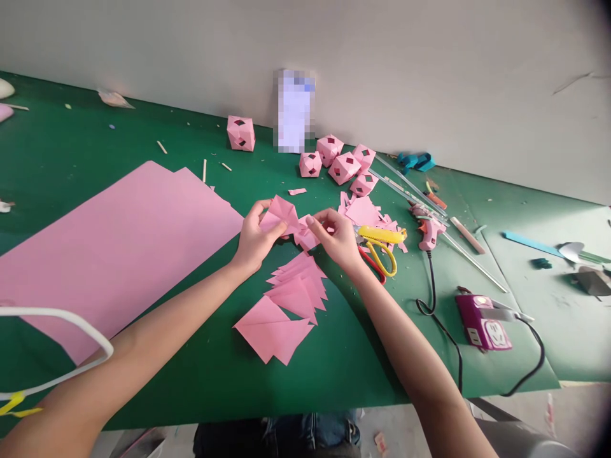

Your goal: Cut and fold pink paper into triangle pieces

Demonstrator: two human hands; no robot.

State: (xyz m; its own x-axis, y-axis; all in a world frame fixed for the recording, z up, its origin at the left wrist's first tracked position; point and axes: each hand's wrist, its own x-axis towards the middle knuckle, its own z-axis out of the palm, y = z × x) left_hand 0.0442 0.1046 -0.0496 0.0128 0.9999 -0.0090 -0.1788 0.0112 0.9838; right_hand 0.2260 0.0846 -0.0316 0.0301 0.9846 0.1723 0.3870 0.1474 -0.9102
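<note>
My left hand grips a folded pink paper piece, its thumb pressed on the creased face. On the right side of that piece, my right hand pinches another pink paper piece between thumb and fingertips. Whether the two pieces are joined I cannot tell. Just below the hands, several folded pink paper squares lie overlapping in a row on the green table. Scissors with red and yellow handles and a yellow cutter lie beside my right hand, near pink paper scraps.
Large pink sheets cover the table's left. Several pink paper cubes with cut-outs stand near the wall, by an upright phone with a blurred screen. A pink glue gun, clear glue sticks and a purple socket block lie right.
</note>
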